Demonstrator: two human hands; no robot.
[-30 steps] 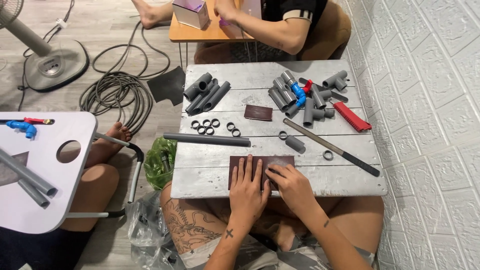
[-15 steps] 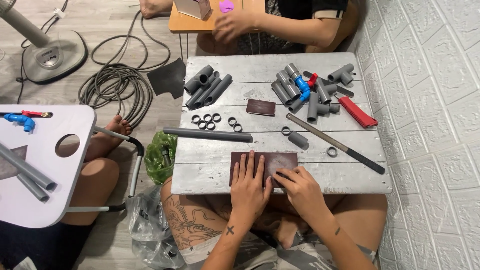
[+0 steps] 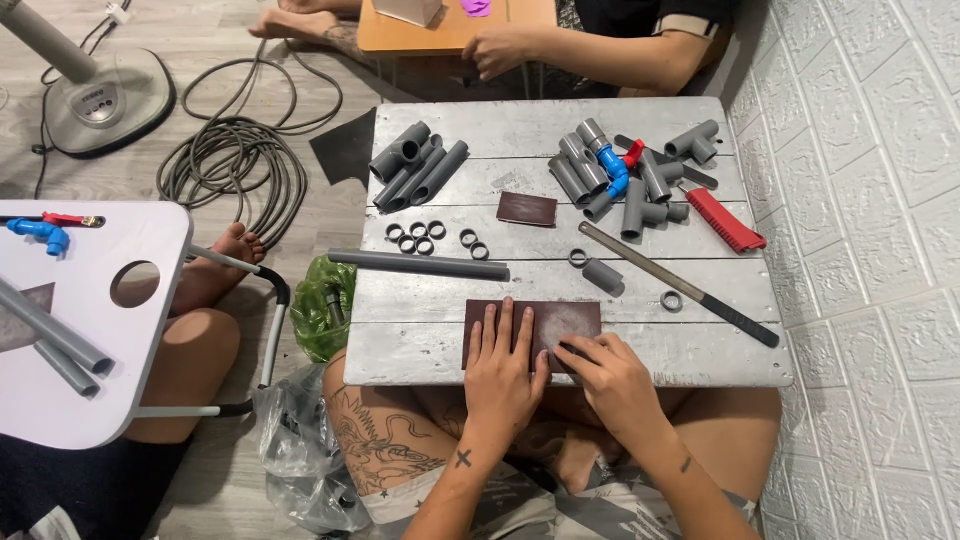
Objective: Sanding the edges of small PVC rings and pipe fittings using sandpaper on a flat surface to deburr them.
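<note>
The left hand (image 3: 503, 375) lies flat on the large sandpaper sheet (image 3: 560, 322), fingers spread and straight, palm down, gripping nothing. The right hand (image 3: 610, 378) rests at the sheet's 5 o'clock corner with fingertips curled and pinched on something small pressed to the paper; what it pinches is hidden. The sheet lies at the near edge of the grey board (image 3: 420, 350), at 6 o'clock from the board's middle.

Counted on the board: one long pipe (image 3: 418, 264) lying crosswise at 10 o'clock from the sheet; seven loose rings, five in a cluster (image 3: 415, 239) above the pipe with two (image 3: 474, 244) just beside them at 3 o'clock; two more rings, one (image 3: 577, 257) touching a short pipe stub (image 3: 603, 276) and one (image 3: 671, 300) near the file. One file (image 3: 680, 285) runs diagonally from 11 to 5 o'clock, right of the stub. One small sandpaper piece (image 3: 527, 209) lies near the board's middle. At 11 o'clock sits a bundle of about four grey pipes with a tee (image 3: 415, 162). At 1 o'clock is a heap of grey fittings (image 3: 620, 180), too tangled to count exactly, with one blue valve (image 3: 613, 172) in it. One red tool (image 3: 725, 221) lies at the heap's 4 o'clock.

Off the board, a coiled hose (image 3: 235, 165) and a fan base (image 3: 95, 100) lie at 10 o'clock; a white table (image 3: 90, 390) at 9 o'clock carries two grey pipes (image 3: 50, 345) and a second blue valve (image 3: 40, 233). Another person's hand (image 3: 495, 50) rests at 12 o'clock.
</note>
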